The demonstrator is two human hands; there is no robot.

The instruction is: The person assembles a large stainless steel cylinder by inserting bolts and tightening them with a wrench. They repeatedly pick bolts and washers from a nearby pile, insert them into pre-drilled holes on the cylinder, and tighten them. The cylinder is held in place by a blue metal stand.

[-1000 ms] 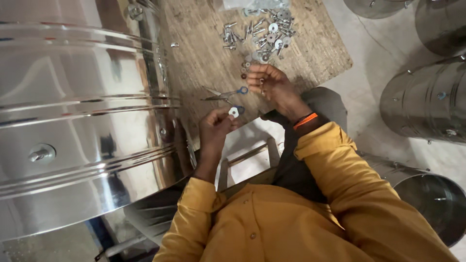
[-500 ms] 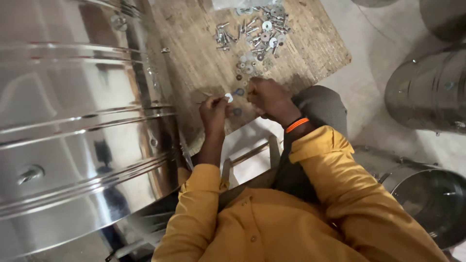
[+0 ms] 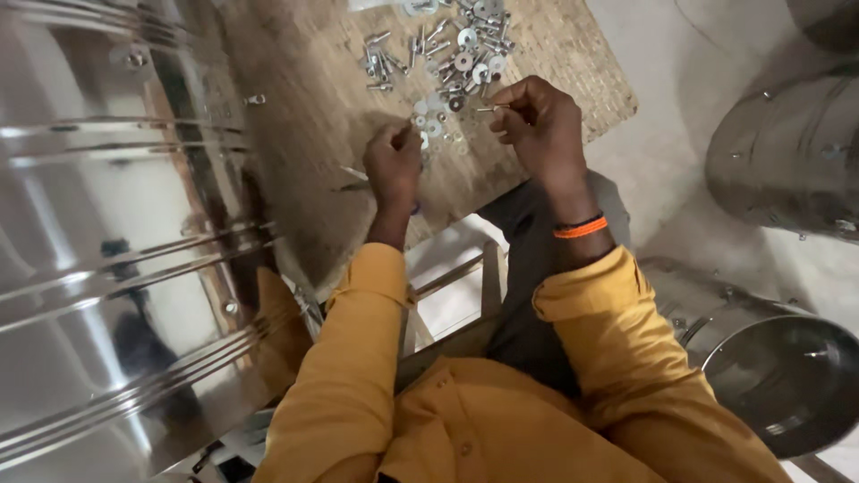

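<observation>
Left hand (image 3: 394,165) grip contents hidden

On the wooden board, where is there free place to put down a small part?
The wooden board is bare between the steel drum and the left hand, and along its right edge. It is crowded at the top, around the pile of bolts and washers, beside the right hand.

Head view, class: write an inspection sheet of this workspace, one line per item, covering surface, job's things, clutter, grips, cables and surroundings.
Surface: worn wooden board, bare at its right edge.
Job's things: pile of bolts and washers on the board; small bolt.
Clutter: thin metal tool lying on the board.
Grips: left hand closed on a small washer; right hand pinching the small bolt.
Cables: nothing seen.
Surroundings: large steel drum at left; more steel drums at right.
</observation>
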